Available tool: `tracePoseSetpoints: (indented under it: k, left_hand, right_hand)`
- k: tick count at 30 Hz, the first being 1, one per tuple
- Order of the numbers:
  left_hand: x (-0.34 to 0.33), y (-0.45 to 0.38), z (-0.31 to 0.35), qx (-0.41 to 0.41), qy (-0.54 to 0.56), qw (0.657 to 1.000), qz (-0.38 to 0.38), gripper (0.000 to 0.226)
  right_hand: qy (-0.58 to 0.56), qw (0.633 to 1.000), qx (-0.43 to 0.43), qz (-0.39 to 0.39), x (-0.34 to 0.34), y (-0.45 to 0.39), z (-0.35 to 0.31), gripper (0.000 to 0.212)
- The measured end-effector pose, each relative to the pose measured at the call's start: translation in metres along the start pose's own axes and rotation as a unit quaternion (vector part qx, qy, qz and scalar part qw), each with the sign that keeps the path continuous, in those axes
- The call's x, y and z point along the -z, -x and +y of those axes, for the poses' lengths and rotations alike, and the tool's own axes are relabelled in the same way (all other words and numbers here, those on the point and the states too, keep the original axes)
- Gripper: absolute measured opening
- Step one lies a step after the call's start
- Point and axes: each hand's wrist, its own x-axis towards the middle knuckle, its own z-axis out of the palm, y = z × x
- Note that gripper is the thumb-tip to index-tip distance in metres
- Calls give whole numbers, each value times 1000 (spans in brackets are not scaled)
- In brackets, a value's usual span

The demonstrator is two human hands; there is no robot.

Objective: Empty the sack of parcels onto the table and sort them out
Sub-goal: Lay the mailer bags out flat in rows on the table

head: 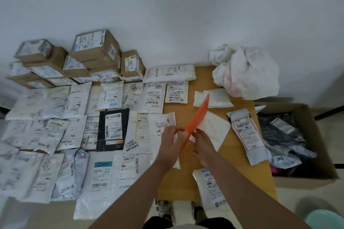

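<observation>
A flat orange parcel (pixel 197 119) stands on edge above the table's middle, tilted up and away from me. My left hand (pixel 171 140) pinches its near end from the left and my right hand (pixel 202 142) grips it from the right. The crumpled white sack (pixel 247 70) lies at the table's far right corner. Several white mailers lie in rows on the left (pixel 55 117), and brown boxes (pixel 93 55) are stacked at the far left. A white parcel (pixel 214 130) lies flat under the orange one.
The wooden table (pixel 238 158) shows bare wood around my hands. A long labelled mailer (pixel 247 134) lies at its right edge, another (pixel 210 188) near the front edge. An open cardboard box (pixel 316 130) of dark bags stands on the floor to the right. A teal stool (pixel 325 219) sits at the bottom right.
</observation>
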Motion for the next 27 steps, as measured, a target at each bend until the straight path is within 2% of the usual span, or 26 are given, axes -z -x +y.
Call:
tracePoseSetpoints:
  k: [3,6,7,8,10,12,13,15,17,20,23,27]
  left_hand:
    - [-10,6,1,-27,-35,997,-63,50]
    - [-23,5,-9,16,-18,995,-99,56]
    - [-26,2,-15,32,-30,993,-105,56]
    - [-30,-2,-21,39,-52,992,-108,54]
    - [-33,-13,-26,36,-126,987,-95,44]
    - [-32,-25,-26,35,-242,969,-32,31]
    - [-29,-29,-27,50,-293,955,18,32]
    - [-18,-37,-31,107,-315,935,123,45]
    - [-3,-42,-40,173,-289,923,188,60]
    - [20,-52,-50,274,-249,909,193,82]
    - [30,-63,-59,320,-242,903,153,98]
    - [30,-77,-64,341,-222,904,131,95]
  right_hand:
    - [-72,997,-2,-24,8,5,-2,45]
    - [-148,987,33,-62,36,2,3,69]
    - [-154,984,52,-72,45,0,4,72]
    - [-144,984,68,-80,51,0,2,67]
    - [-29,997,74,-25,56,-1,0,58]
    - [111,991,46,56,60,-10,4,54]
    - [134,987,34,84,60,-13,5,44]
    - [102,988,27,113,63,-12,7,25]
    - [54,987,44,143,66,-6,8,18]
    - [21,988,33,152,72,-1,15,11]
    - [66,988,-5,138,74,-2,21,13]
    - [117,984,-9,136,73,-6,22,8]
